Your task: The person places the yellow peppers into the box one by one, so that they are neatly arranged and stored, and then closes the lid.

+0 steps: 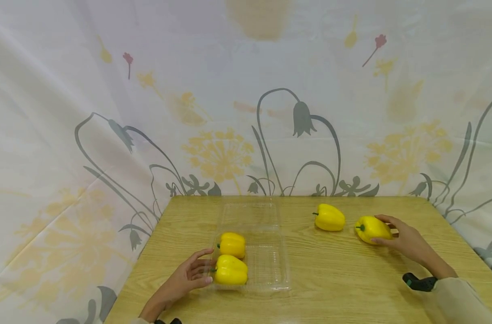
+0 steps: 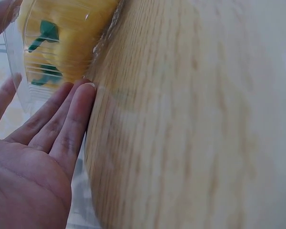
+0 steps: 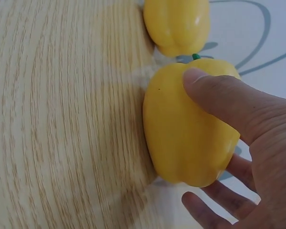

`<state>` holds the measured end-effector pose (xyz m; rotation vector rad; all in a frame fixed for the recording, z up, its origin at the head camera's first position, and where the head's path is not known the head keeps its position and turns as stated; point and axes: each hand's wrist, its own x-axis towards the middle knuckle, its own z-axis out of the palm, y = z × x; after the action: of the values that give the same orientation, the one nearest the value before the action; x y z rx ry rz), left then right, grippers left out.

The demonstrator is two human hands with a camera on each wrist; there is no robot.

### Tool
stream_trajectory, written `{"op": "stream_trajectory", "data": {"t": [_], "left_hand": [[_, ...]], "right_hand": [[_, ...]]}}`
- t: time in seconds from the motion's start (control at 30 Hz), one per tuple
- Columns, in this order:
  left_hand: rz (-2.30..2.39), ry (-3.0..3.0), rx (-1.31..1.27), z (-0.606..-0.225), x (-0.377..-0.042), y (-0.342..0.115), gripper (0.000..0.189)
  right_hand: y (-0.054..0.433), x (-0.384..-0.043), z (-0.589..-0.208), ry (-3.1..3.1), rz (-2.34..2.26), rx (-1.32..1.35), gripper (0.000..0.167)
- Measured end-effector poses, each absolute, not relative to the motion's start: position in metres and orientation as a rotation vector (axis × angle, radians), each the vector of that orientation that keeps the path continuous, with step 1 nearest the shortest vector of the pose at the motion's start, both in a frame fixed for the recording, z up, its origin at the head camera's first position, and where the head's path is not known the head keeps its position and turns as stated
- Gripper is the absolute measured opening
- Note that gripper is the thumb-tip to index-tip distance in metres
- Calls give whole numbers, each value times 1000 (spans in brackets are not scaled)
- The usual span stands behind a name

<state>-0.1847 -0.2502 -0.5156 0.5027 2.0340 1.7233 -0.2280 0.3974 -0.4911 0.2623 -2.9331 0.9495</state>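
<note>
At the right of the table, my right hand grips a yellow bell pepper lying on its side. In the right wrist view the thumb lies along the pepper, and the other fingers reach round its far side. A second yellow pepper lies just left of it. My left hand rests at the left side of a clear plastic clamshell box, fingers fairly straight against its wall. Inside the box's left half are two peppers, a rear one and a front one, green stems facing left.
The box's clear lid lies folded back toward the rear of the wood-grain table. A flower-printed cloth hangs behind the table and along its sides. A black strap sits at my right wrist.
</note>
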Motion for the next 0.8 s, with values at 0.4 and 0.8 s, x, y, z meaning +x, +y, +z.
{"op": "stream_trajectory", "data": {"t": [0.4, 0.8], "left_hand": [[1715, 2049, 523, -516, -184, -250, 70], [1720, 2041, 524, -515, -185, -251, 70]], "right_hand": [[394, -228, -490, -2894, 964, 227, 88], [392, -225, -484, -2845, 966, 235, 84]]}}
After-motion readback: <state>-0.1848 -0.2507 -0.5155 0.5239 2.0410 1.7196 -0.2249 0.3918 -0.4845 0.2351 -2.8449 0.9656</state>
